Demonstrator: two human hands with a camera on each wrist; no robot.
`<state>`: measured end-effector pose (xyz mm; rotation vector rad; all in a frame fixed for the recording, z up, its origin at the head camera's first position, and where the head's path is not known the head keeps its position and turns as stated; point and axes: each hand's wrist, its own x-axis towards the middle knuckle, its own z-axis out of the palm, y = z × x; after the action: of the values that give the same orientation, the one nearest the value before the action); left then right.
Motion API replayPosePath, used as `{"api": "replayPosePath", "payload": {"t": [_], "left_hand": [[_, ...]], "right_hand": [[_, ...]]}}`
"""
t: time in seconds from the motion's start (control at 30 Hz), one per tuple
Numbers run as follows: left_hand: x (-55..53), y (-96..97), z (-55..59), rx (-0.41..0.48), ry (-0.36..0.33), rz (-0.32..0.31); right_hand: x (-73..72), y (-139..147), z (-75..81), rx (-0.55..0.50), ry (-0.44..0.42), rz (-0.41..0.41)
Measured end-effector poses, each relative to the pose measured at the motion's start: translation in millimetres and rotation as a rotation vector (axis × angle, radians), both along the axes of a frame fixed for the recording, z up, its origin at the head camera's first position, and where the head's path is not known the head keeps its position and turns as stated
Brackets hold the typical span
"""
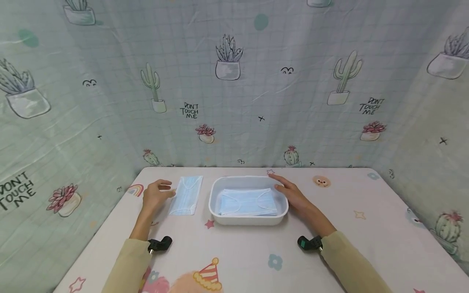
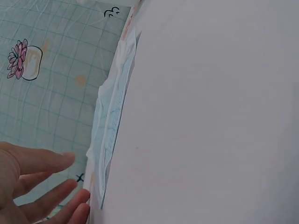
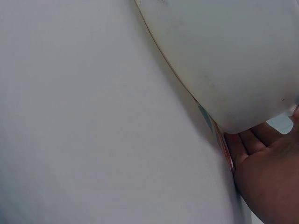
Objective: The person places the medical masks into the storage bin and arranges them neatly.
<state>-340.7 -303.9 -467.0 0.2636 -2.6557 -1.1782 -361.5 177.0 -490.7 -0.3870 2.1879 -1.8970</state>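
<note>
A light-blue face mask point(image 1: 186, 196) lies flat on the table, left of a white plastic tub point(image 1: 249, 220). My left hand point(image 1: 156, 194) hovers at the mask's left edge, fingers loosely bent and thumb toward it. In the left wrist view, the fingers point(image 2: 51, 200) are apart from the mask point(image 2: 112, 116) and hold nothing. Inside the tub lie more blue masks point(image 1: 249, 202) with white ear loops. My right hand point(image 1: 294, 197) holds the tub's back right corner, thumb by the rim. The right wrist view shows its fingers point(image 3: 254, 142) going behind the tub wall point(image 3: 233, 60), their tips hidden.
The table point(image 1: 242, 252) has a pale cloth with printed stars, flowers and a party hat. A cactus-print curtain point(image 1: 234, 93) hangs behind it and along both sides. Each wrist carries a small black device, a left one point(image 1: 160, 244) and a right one point(image 1: 309, 243).
</note>
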Motion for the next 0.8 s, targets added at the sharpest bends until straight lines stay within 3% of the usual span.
{"api": "replayPosePath", "payload": {"t": [0.37,0.8], "left_hand": [[0.4,-3.1,-3.3,-0.070,-0.055,-0.004],[-1.0,2.6,-3.3,-0.109,-0.057,-0.023]], "right_hand": [[2.7,-1.5,1.7,-0.017,-0.014,0.009],[1.6,-1.7,2.0,0.000,-0.013,0.003]]}}
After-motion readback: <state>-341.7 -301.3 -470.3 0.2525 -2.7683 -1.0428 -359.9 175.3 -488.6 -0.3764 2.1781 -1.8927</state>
